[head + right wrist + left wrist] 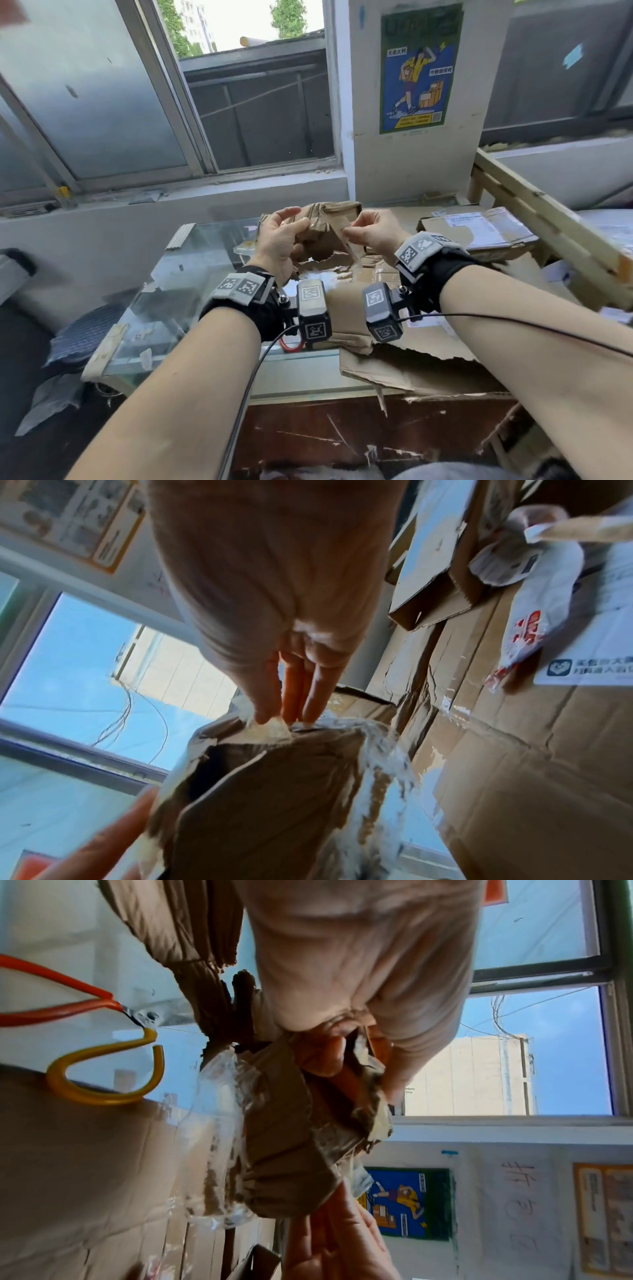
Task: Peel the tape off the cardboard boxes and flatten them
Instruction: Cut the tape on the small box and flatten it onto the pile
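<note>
While the left hand [281,240] grips a crumpled cardboard box [329,222] held above the bench [191,260], the right hand [373,233] pinches a strip of clear tape [352,251] hanging from the box.

Left hand [279,240] grips torn box [329,222]; right hand [371,231] pinches tape [352,248].

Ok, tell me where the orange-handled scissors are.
The orange-handled scissors lie on the glass tabletop, in the head view just below the left wrist, beside the flattened brown cardboard.
</note>
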The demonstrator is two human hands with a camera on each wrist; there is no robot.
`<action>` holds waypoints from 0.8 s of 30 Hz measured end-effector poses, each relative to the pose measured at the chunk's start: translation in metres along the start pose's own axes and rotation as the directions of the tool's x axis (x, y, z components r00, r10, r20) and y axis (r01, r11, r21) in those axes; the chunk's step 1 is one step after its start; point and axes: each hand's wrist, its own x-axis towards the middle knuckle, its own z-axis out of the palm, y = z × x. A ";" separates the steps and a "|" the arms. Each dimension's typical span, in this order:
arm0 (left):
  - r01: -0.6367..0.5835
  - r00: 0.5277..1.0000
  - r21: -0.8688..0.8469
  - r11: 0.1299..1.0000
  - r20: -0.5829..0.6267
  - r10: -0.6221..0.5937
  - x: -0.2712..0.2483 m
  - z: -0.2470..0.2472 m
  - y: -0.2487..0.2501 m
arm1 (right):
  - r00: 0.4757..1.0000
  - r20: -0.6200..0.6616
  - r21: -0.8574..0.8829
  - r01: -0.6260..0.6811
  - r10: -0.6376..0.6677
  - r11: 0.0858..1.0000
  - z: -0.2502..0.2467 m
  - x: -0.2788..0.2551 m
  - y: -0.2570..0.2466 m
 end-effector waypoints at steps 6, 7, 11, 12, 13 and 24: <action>-0.065 0.998 0.117 0.991 -0.003 0.066 -0.005 0.031 -0.002 | 0.991 0.129 -0.058 -0.012 0.019 0.998 -0.028 -0.003 -0.014; -0.081 0.997 0.147 0.986 0.007 0.081 -0.005 0.036 -0.002 | 0.993 0.110 -0.192 0.056 -0.035 0.980 -0.031 -0.003 -0.014; -0.118 0.990 0.261 0.958 0.105 0.093 -0.011 0.061 -0.002 | 0.922 0.131 -0.634 0.361 -0.365 0.684 -0.042 -0.004 -0.016; -0.131 0.987 0.281 0.951 0.125 0.099 -0.012 0.067 -0.003 | 0.902 0.161 -0.638 0.405 -0.401 0.655 -0.046 -0.004 -0.016; -0.159 0.983 0.318 0.935 0.137 0.121 -0.012 0.071 -0.004 | 0.888 0.170 -0.626 0.432 -0.427 0.649 -0.050 -0.004 -0.016; -0.320 0.947 0.839 0.439 0.269 0.177 -0.004 0.086 -0.034 | 0.950 -0.152 -0.444 0.181 -0.272 0.878 -0.094 0.008 -0.005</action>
